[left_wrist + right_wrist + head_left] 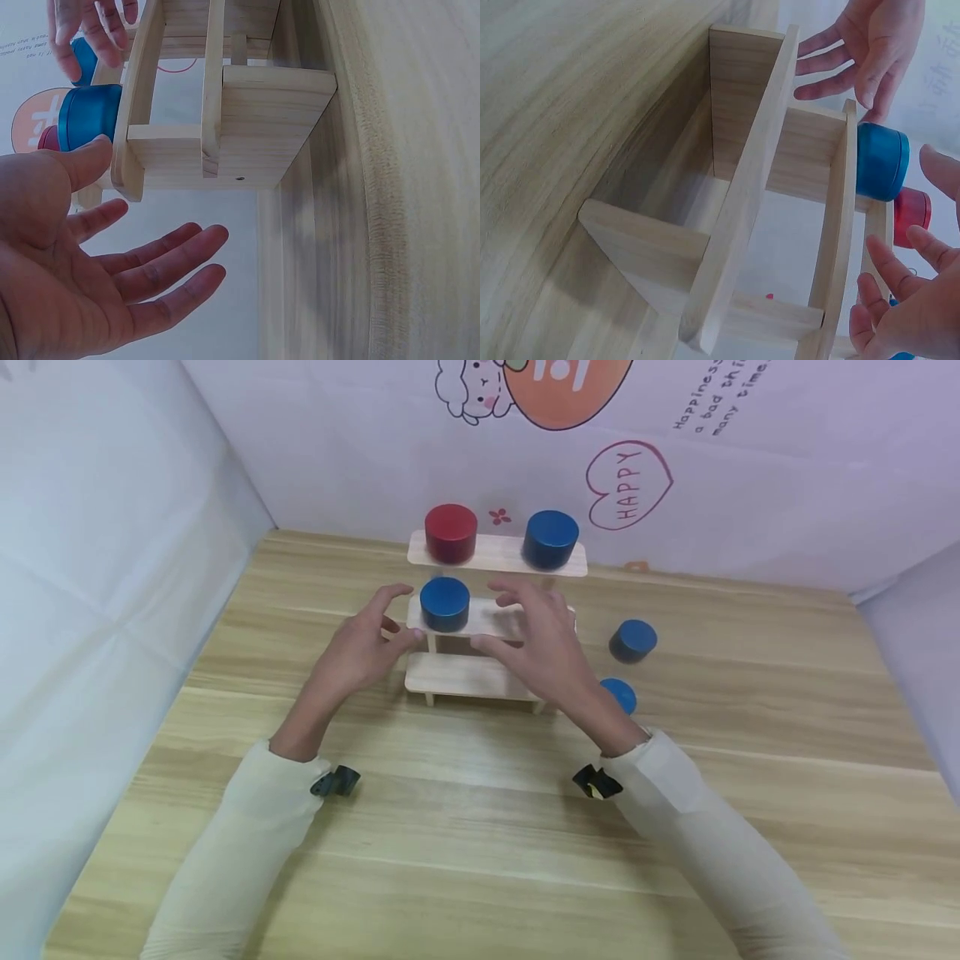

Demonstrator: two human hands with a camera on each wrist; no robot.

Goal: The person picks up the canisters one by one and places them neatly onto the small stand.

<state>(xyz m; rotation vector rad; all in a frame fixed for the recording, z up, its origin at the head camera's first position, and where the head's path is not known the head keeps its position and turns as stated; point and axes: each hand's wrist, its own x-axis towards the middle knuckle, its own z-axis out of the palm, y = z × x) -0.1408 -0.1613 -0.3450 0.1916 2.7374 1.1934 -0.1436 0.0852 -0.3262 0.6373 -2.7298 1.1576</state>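
A blue cylinder (445, 604) stands at the left part of the middle board (491, 618) of a three-tier wooden rack. My left hand (358, 647) is at the board's left end, fingers spread; in the left wrist view its thumb overlaps the edge of the blue cylinder (90, 118), and contact cannot be told. Over the board's right part, my right hand (543, 639) is held with fingers loosely bent and nothing in them. The right wrist view shows a gap between the right hand (919, 304) and the blue cylinder (882, 162).
On the top board (498, 553) stand a red cylinder (451, 534) at left and another blue one (551, 540) at right. The bottom board (472, 677) bears nothing visible. Two more blue pieces, one (633, 641) behind the other (619, 694), lie on the table right of the rack.
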